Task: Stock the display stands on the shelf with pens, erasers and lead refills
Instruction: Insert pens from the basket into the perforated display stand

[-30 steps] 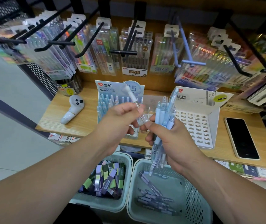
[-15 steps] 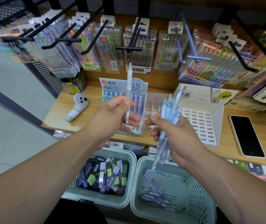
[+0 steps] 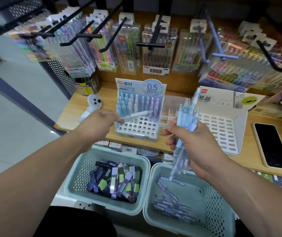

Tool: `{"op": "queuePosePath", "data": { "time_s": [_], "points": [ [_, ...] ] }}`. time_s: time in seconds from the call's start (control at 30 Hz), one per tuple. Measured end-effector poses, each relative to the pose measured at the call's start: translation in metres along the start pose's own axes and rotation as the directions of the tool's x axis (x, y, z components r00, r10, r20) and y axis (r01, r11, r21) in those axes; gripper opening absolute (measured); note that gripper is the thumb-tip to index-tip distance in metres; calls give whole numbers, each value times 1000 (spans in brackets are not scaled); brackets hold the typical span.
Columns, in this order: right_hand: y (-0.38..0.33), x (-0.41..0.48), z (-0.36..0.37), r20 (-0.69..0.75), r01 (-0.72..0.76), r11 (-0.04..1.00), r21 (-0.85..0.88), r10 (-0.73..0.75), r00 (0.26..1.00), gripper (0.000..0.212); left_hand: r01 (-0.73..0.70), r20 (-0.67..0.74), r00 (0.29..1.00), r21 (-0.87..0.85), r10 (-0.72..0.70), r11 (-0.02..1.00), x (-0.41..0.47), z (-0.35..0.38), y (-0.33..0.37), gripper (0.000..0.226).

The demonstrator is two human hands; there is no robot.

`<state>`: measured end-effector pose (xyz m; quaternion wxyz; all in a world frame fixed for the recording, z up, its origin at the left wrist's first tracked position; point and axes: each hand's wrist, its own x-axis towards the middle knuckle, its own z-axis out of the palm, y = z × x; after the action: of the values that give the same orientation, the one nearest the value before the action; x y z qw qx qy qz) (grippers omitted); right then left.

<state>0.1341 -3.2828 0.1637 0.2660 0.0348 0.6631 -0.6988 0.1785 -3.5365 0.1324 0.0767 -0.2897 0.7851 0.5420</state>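
- Pen stand (image 3: 137,130) sits at the shelf (image 3: 71,115) front edge, twelve o'clock, its lower holes open.
- Its card reads "0.5 mm".
- Left hand (image 3: 100,123) pinches a white pen (image 3: 137,115), which points toward three o'clock across the stand.
- Right hand (image 3: 196,147) grips a bundle of blue pens (image 3: 187,115) at the stand's three o'clock.

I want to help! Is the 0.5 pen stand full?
Not full. The pen stand has pens in its back rows, but the front rows of holes are empty.

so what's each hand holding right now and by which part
Left hand pinches a single white pen by one end; right hand grips a bundle of blue pens around their middles.
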Motion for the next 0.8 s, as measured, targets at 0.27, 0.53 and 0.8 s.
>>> {"op": "queuePosePath", "data": {
  "time_s": [0.27,0.53,0.8],
  "points": [
    [0,-2,0,-3,0,1000,-7,0,1000,11,-228,-184,947,186,262,956,5,1,-1,6],
    [0,1,-3,26,10,1000,9,-10,1000,11,-388,-314,779,437,542,811,11,5,14,11],
    [-1,1,-10,34,33,999,22,-33,999,9,-417,-203,740,610,642,674,22,13,10,12]
  ]
}}
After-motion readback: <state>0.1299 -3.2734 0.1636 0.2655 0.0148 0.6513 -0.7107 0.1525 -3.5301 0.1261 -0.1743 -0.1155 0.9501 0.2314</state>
